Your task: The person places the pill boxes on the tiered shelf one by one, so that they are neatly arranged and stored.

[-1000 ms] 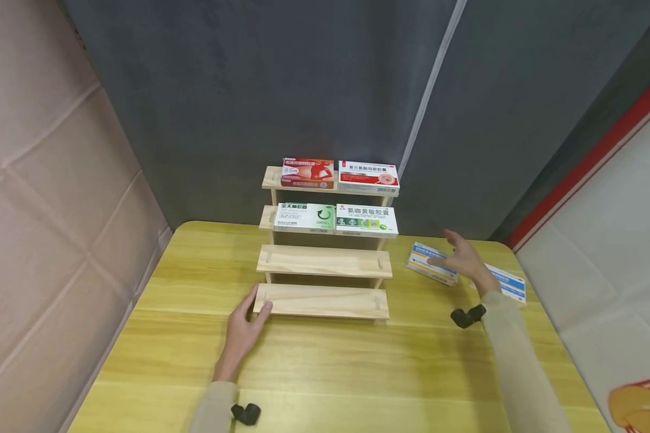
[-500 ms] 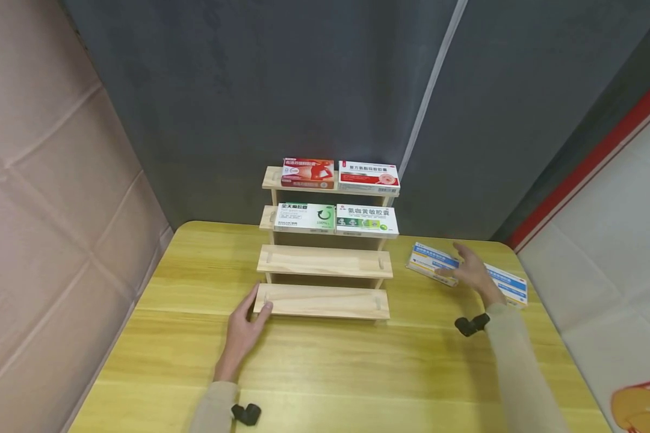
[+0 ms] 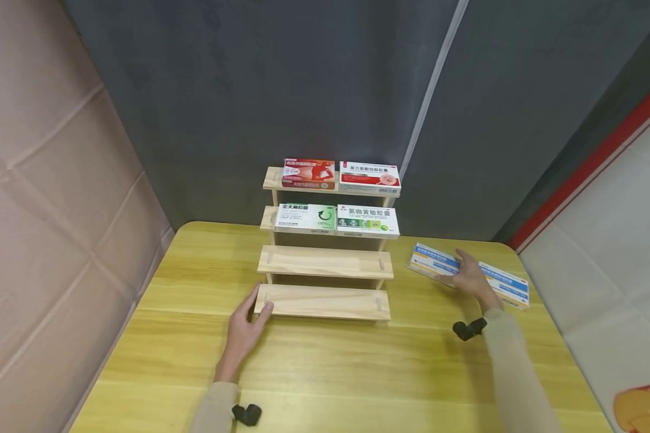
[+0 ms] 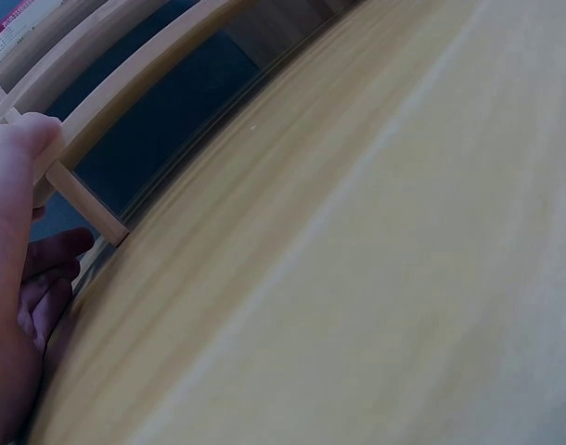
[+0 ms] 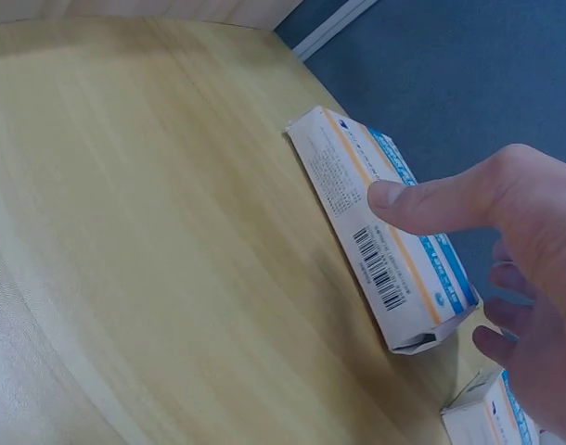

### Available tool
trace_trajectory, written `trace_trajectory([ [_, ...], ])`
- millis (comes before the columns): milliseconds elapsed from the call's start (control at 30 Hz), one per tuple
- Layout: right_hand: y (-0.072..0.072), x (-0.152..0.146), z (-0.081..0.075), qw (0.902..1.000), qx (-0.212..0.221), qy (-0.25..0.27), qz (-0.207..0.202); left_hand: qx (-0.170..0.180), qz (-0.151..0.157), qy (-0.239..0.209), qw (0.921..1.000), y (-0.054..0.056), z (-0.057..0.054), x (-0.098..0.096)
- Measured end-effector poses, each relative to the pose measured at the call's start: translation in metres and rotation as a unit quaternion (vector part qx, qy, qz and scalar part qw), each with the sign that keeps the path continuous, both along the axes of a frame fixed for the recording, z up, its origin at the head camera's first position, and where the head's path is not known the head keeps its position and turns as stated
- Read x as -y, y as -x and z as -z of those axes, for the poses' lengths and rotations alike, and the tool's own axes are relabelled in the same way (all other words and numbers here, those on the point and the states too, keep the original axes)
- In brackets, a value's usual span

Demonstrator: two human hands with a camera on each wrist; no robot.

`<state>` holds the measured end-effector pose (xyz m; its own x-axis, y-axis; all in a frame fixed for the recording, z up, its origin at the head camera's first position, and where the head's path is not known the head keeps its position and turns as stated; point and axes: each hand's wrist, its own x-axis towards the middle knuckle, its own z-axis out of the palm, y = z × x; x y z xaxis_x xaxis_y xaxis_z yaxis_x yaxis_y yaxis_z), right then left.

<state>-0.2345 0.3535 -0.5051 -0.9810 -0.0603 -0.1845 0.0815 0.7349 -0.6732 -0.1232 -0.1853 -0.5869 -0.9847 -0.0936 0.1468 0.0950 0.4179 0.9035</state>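
My left hand (image 3: 244, 331) holds the left end of the lowest step of a wooden tiered display rack (image 3: 322, 300). In the left wrist view its thumb lies over the board's edge, with the other fingers curled lower down. My right hand (image 3: 470, 278) is over the right end of a white, blue and orange medicine box (image 3: 430, 258) lying on the table. Thumb and forefinger are spread across that box; firm contact cannot be made out. A similar blue-and-white medicine box (image 3: 506, 285) lies behind the right wrist, partly covered by it.
On the rack's top step sit a red medicine box (image 3: 308, 174) and a red-and-white one (image 3: 369, 176). The second step bears a green-and-white box (image 3: 305, 218) and a white box with a green band (image 3: 367, 221). A dark curtain (image 3: 281, 90) hangs behind the table (image 3: 325, 373).
My right hand has come down and slightly right, closer around the nearer box, with its thumb and forefinger spread about as before. The left hand stays on the rack.
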Motion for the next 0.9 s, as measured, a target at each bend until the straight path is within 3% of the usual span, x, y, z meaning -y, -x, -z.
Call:
trace_trajectory([
  [367, -0.001, -0.002, 0.015, 0.9993, -0.033, -0.017, 0.003, 0.001, -0.001, -0.001, 1.0000, 0.000, 0.002, -0.001],
  [767, -0.010, -0.004, 0.026, 0.9984, -0.036, -0.042, 0.010, 0.004, 0.007, -0.001, 1.0000, -0.001, 0.000, 0.001],
  [900, -0.013, -0.004, 0.027, 0.9980, -0.039, -0.041, 0.029, 0.007, 0.008, 0.001, 0.9999, -0.001, -0.001, 0.001],
])
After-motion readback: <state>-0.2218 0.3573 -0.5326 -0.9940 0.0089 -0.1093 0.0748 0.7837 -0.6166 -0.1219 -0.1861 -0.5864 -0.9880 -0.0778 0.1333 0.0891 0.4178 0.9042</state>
